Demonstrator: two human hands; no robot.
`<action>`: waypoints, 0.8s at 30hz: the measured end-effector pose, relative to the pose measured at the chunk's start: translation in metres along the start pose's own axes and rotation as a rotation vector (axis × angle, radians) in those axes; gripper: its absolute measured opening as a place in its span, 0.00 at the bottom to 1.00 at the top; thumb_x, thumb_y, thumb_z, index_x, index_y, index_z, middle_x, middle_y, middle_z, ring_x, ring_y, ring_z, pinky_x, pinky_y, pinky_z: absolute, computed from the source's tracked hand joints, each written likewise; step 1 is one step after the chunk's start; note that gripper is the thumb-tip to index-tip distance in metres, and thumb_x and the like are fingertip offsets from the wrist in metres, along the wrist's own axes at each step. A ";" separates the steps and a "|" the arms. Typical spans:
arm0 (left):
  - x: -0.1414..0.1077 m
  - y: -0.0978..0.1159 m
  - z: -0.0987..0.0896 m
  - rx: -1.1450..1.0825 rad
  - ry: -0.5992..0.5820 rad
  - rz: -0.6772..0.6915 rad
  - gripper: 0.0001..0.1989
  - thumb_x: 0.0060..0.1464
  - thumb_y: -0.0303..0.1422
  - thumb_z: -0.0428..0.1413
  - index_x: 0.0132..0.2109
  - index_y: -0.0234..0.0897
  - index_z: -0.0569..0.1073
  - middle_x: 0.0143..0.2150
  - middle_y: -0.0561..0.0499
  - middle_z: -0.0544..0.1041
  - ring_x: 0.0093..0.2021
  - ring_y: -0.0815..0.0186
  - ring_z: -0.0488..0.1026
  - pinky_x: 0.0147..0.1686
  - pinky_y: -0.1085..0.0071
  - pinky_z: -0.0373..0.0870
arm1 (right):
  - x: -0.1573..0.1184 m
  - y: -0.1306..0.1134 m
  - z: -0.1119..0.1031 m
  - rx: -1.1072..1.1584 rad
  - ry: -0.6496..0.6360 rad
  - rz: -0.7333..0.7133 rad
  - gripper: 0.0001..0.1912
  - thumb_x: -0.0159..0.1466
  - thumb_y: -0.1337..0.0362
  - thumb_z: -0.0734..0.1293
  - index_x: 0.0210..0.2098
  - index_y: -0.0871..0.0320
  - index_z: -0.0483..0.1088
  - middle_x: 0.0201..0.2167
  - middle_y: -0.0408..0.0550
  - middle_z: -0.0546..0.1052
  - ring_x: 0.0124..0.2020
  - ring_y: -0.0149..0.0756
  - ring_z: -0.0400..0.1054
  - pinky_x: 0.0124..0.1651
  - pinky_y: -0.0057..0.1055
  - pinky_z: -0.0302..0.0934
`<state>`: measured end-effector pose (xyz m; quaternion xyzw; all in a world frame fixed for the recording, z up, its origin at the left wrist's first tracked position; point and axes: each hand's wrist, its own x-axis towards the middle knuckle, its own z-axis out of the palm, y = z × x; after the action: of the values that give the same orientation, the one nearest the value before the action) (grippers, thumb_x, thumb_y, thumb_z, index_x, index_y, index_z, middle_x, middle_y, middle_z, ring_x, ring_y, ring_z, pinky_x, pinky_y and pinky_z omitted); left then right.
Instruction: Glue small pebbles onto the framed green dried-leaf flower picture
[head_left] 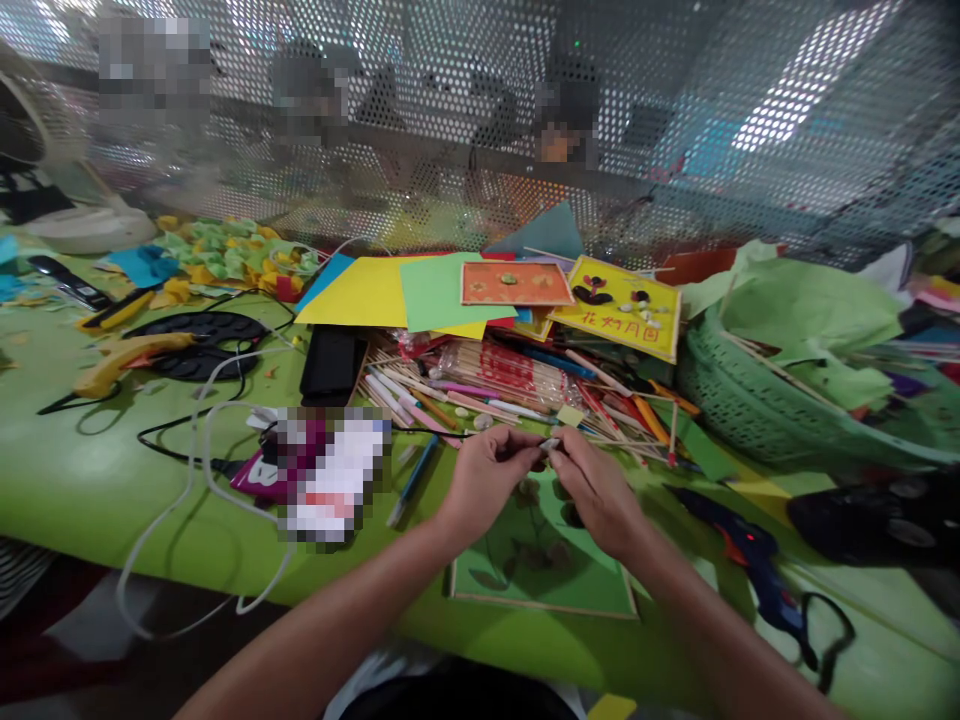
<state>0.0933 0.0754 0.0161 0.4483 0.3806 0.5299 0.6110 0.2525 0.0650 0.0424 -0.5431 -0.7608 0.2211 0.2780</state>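
Note:
My left hand [487,485] and my right hand [600,495] meet in front of me, fingertips closed together on a small greyish-white piece [551,444]. It looks like a pebble or shell, too small to be sure. Both hands hover over the upper part of a green card picture [544,590] edged with thin wooden sticks. Dark and brownish flat shapes lie on that card, along with thin stem-like lines; the hands hide part of it.
Behind the hands lie a heap of pens and sticks [480,385], coloured paper [360,295] and finished-looking framed cards [622,310]. A blue glue gun [757,560] and green basket [750,400] stand right. Left are a phone [341,485], white cable [199,480] and yellow glue gun [127,362].

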 end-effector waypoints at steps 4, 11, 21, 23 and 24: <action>-0.003 0.002 0.001 0.094 0.022 0.047 0.07 0.52 0.32 0.61 0.37 0.33 0.80 0.32 0.49 0.81 0.32 0.67 0.76 0.36 0.72 0.71 | 0.000 0.004 -0.001 0.046 -0.027 0.006 0.14 0.72 0.54 0.53 0.32 0.53 0.59 0.24 0.40 0.64 0.25 0.34 0.57 0.30 0.32 0.50; -0.007 -0.004 0.000 0.277 0.042 0.113 0.08 0.55 0.33 0.60 0.39 0.35 0.81 0.34 0.49 0.82 0.32 0.67 0.76 0.36 0.72 0.72 | 0.000 0.011 0.003 0.008 0.004 -0.018 0.13 0.71 0.57 0.54 0.31 0.53 0.58 0.24 0.40 0.63 0.25 0.35 0.57 0.29 0.33 0.48; -0.006 0.003 0.001 0.282 0.052 0.123 0.07 0.55 0.31 0.59 0.39 0.34 0.80 0.34 0.49 0.82 0.32 0.67 0.76 0.35 0.73 0.70 | -0.001 0.008 0.003 0.116 -0.015 0.002 0.15 0.72 0.54 0.53 0.31 0.52 0.56 0.26 0.40 0.62 0.28 0.35 0.57 0.31 0.33 0.51; -0.007 0.006 0.001 0.313 0.054 0.130 0.07 0.55 0.31 0.59 0.38 0.35 0.81 0.33 0.50 0.82 0.31 0.68 0.75 0.34 0.74 0.70 | 0.000 0.009 0.003 0.106 -0.012 0.004 0.15 0.72 0.54 0.53 0.31 0.52 0.57 0.26 0.40 0.63 0.28 0.36 0.57 0.32 0.34 0.51; -0.008 0.007 0.002 0.326 0.053 0.134 0.07 0.55 0.31 0.59 0.38 0.35 0.81 0.33 0.50 0.82 0.31 0.68 0.75 0.34 0.74 0.70 | 0.000 0.010 0.004 0.092 -0.008 0.008 0.15 0.72 0.54 0.53 0.31 0.52 0.57 0.26 0.40 0.63 0.28 0.36 0.56 0.31 0.34 0.51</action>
<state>0.0916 0.0676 0.0227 0.5517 0.4468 0.5124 0.4831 0.2571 0.0680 0.0331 -0.5320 -0.7487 0.2593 0.2988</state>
